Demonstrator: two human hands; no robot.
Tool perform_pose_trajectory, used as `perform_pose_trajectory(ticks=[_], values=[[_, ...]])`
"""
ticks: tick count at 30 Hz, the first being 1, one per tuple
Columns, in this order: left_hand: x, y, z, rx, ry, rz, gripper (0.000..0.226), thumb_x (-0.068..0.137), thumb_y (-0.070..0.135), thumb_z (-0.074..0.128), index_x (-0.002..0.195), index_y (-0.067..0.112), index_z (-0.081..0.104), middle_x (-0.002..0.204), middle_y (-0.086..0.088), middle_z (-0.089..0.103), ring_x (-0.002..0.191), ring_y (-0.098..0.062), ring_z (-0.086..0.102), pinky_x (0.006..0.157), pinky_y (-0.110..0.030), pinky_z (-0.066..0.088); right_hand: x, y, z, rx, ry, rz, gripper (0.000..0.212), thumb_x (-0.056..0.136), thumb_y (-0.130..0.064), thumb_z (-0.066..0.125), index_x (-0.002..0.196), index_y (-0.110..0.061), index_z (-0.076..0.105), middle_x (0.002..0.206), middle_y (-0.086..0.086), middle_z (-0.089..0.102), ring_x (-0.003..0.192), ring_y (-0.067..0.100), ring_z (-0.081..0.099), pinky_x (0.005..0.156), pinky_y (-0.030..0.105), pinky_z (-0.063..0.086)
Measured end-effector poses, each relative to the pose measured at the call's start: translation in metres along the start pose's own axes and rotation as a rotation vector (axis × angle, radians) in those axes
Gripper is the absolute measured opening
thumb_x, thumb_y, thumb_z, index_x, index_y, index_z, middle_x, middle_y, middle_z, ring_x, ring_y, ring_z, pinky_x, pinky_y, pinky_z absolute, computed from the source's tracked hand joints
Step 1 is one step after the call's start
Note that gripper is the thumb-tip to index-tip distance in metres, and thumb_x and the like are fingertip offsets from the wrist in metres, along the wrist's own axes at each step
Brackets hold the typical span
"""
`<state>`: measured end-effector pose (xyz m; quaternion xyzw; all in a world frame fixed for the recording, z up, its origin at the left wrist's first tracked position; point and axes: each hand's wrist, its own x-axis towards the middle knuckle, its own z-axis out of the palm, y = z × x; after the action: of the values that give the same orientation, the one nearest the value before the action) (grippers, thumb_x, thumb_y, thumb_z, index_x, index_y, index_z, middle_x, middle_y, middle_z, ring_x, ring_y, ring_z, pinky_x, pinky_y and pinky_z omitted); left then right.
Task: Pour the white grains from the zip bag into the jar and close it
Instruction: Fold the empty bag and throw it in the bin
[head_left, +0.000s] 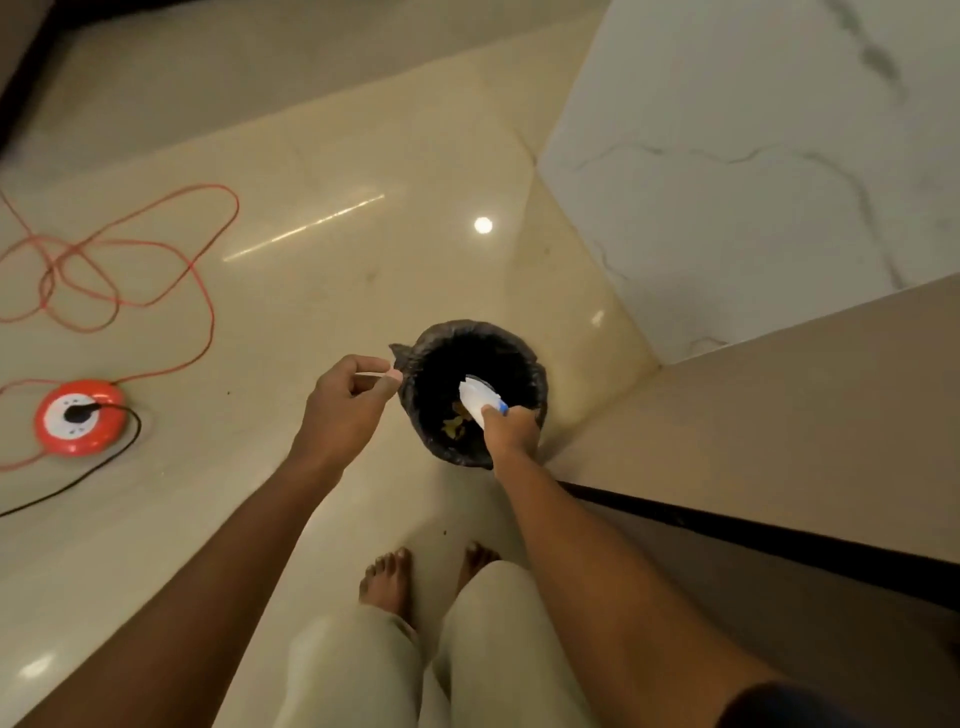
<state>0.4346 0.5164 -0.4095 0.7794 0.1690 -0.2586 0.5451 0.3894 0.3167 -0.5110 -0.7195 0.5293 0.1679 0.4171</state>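
Observation:
I stand over a small round bin (535, 384) lined with a black bag, on the floor beside a counter corner. My right hand (511, 431) grips a crumpled clear zip bag (480, 397) with a blue strip, held over the bin's opening. My left hand (348, 410) hovers left of the bin's rim, thumb and forefinger pinched on a thin pale strip (371, 373). Yellowish scraps (454, 423) lie at the bottom of the bin. No jar is in view.
A red round extension reel (78, 418) with a black plug and a looping red cord (130, 260) lies on the glossy floor at left. A marble-faced counter (753, 156) and its brown side panel (779, 415) rise on the right. My bare feet (387, 582) stand below the bin.

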Motion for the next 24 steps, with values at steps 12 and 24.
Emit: perform_pose_trajectory(ticks=[12,24], values=[[0.005,-0.031,0.006,0.056,-0.091,-0.028,0.007,0.099,0.033,0.072,0.105,0.030,0.071,0.100,0.006,0.074,0.097,-0.008,0.067,0.076,-0.024,0.048,0.004,0.029,0.020,0.086,0.007,0.006,0.033,0.101,-0.016,0.066,0.133,-0.010,0.062,0.130,0.009,0.068,0.112,0.026,0.065,0.093,0.034,0.055],[-0.211,0.114,-0.051,0.052,-0.151,0.011,0.009,0.100,0.023,0.072,0.108,0.021,0.075,0.105,-0.001,0.075,0.100,-0.018,0.068,0.092,-0.034,0.053,-0.256,-0.044,-0.164,0.484,-0.059,-0.090,0.017,0.098,-0.012,0.069,0.115,-0.014,0.070,0.111,0.008,0.072,0.104,0.025,0.067,0.089,0.037,0.058]])
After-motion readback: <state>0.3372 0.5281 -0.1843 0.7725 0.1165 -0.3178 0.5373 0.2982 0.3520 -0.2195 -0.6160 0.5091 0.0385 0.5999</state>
